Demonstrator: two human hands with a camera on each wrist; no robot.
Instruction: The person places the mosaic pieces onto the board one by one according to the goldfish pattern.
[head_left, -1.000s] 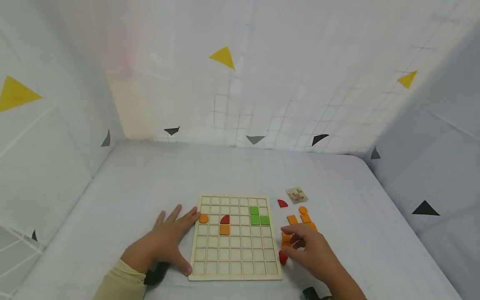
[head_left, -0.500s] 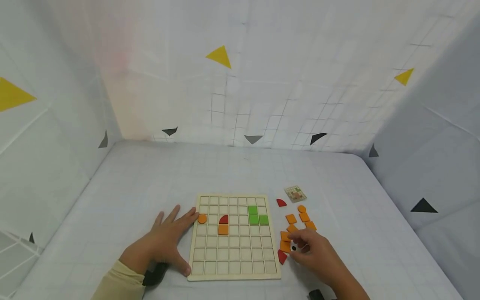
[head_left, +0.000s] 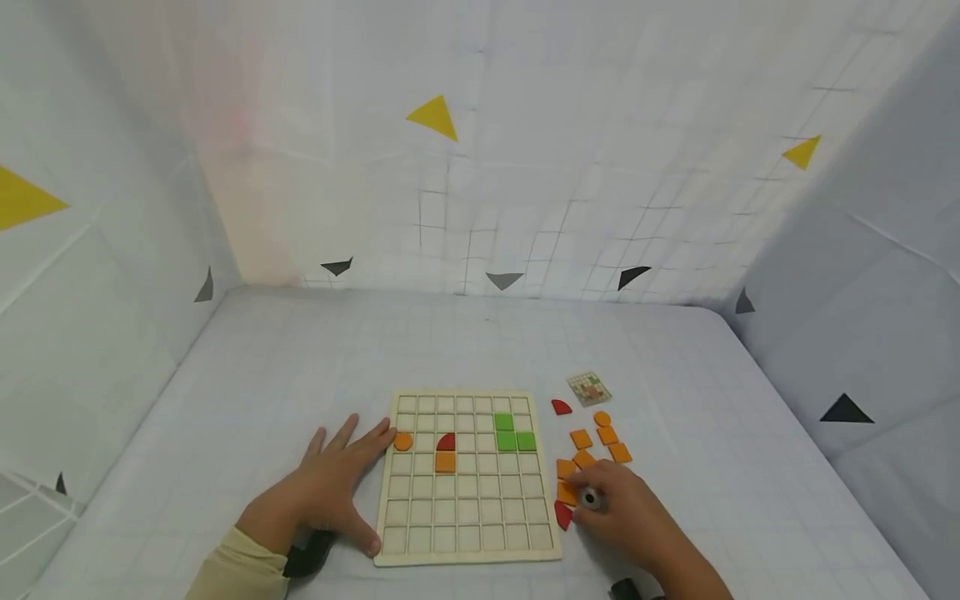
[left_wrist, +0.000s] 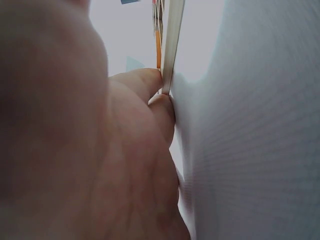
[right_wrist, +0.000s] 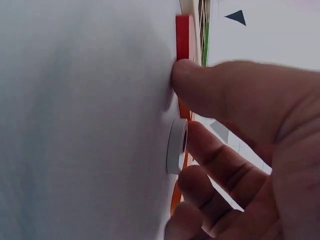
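Note:
My left hand (head_left: 330,477) lies spread at the left side of a wooden grid board (head_left: 468,560), its fingertips and thumb touching the edge; the left wrist view shows that contact. On the board sit an orange disc (head_left: 403,442), a red quarter-circle piece (head_left: 447,442), an orange square (head_left: 446,462) and several green squares (head_left: 506,440). Right of it, my right hand (head_left: 622,510) reaches low over loose pieces, thumb and index finger apart near an orange square tile (head_left: 567,493). A white ring-like disc with a dark centre (right_wrist: 177,146) lies by the fingers. Another red piece (head_left: 563,515) is beside the thumb.
A small patterned card (head_left: 589,389) lies behind the loose pieces. Near it are a red quarter-circle (head_left: 561,407), an orange disc (head_left: 602,419) and several orange squares (head_left: 607,436). White cloth walls with yellow and black triangles surround the white table (head_left: 345,358).
My right hand has come down beside the orange square tile, uncovering pieces behind it and the white disc. My left hand stays at the board's edge.

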